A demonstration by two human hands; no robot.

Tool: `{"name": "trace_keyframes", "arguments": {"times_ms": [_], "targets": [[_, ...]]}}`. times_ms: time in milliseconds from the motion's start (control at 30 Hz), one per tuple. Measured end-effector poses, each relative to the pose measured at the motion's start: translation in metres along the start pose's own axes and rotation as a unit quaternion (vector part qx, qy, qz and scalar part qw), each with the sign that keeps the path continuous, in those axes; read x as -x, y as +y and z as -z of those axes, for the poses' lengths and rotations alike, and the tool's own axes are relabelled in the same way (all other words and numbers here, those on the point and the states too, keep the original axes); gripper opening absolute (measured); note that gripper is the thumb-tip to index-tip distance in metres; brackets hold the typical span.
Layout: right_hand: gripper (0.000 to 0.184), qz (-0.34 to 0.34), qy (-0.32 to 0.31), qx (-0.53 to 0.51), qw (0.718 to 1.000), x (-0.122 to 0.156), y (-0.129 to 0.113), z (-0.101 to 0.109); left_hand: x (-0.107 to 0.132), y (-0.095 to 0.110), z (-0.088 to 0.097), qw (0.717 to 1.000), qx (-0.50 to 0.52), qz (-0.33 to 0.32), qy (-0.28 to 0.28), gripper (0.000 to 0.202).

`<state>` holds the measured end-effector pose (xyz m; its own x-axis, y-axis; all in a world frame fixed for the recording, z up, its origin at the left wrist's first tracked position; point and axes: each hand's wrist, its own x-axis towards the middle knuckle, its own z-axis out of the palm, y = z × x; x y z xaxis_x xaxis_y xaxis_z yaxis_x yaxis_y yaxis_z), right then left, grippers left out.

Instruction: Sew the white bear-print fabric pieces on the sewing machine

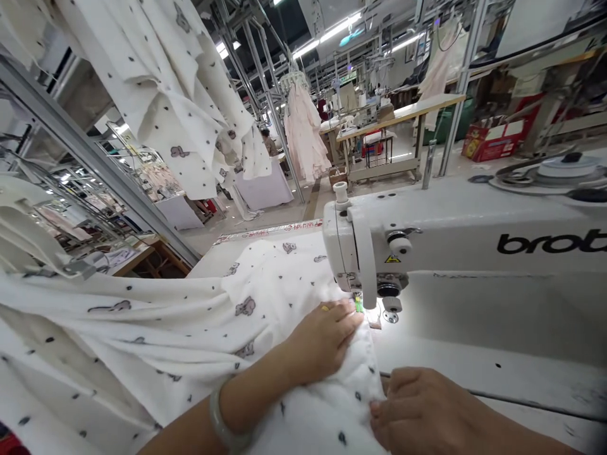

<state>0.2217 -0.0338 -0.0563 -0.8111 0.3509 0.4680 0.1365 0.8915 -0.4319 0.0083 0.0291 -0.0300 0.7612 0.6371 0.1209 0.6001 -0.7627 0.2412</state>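
White fleecy fabric with grey animal prints and dark dots spreads across the sewing table and under the machine head. My left hand lies on it with fingers laid out flat, the fingertips right beside the green and yellow presser foot. A pale bangle circles that wrist. Lower right, my right hand is closed, pinching the fabric's edge between thumb and fingers. The white sewing machine, marked with "brot", stands to the right, its lamp lighting the area around the needle. The needle tip is hidden.
More printed fabric hangs at the upper left beside a slanted metal post. A white plastic hanger clamp holds cloth at the left. Pink garments, work tables and a red box stand further back.
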Motion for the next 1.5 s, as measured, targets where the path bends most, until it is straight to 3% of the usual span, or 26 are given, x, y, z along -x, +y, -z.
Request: {"name": "trace_keyframes", "arguments": {"times_ms": [100, 200, 333, 500, 633, 800, 967, 1300, 1500], "targets": [[0.043, 0.013, 0.001, 0.029, 0.999, 0.002, 0.003, 0.001, -0.004, -0.003, 0.008, 1.000, -0.009, -0.016, -0.015, 0.030], [0.039, 0.042, -0.011, 0.066, 0.997, 0.001, 0.000, 0.006, 0.004, 0.009, 0.014, 1.000, -0.016, -0.023, -0.012, 0.028], [0.038, 0.060, 0.000, 0.094, 0.994, 0.000, -0.003, 0.007, 0.015, 0.024, 0.007, 0.999, 0.021, -0.033, 0.001, 0.031], [0.039, 0.027, 0.068, 0.089, 0.993, 0.000, 0.011, -0.003, 0.005, 0.007, -0.001, 0.999, 0.012, -0.033, -0.002, 0.036], [0.035, 0.009, 0.073, 0.104, 0.992, 0.000, 0.020, -0.003, -0.006, -0.002, 0.011, 0.999, -0.007, -0.033, -0.025, 0.033], [0.034, 0.045, 0.101, 0.128, 0.986, 0.002, 0.021, -0.001, 0.004, 0.018, 0.023, 0.999, -0.031, -0.006, -0.039, 0.024], [0.034, 0.062, 0.103, 0.164, 0.979, 0.006, 0.024, -0.008, 0.023, 0.028, 0.010, 1.000, -0.019, -0.016, -0.012, 0.033], [0.036, -0.023, 0.085, 0.124, 0.988, -0.003, 0.024, 0.007, 0.009, 0.001, -0.007, 0.999, -0.009, -0.030, 0.036, 0.031], [0.036, -0.061, 0.094, 0.104, 0.988, -0.009, 0.027, 0.014, -0.003, -0.017, -0.009, 0.999, -0.002, -0.023, 0.027, 0.028]]}}
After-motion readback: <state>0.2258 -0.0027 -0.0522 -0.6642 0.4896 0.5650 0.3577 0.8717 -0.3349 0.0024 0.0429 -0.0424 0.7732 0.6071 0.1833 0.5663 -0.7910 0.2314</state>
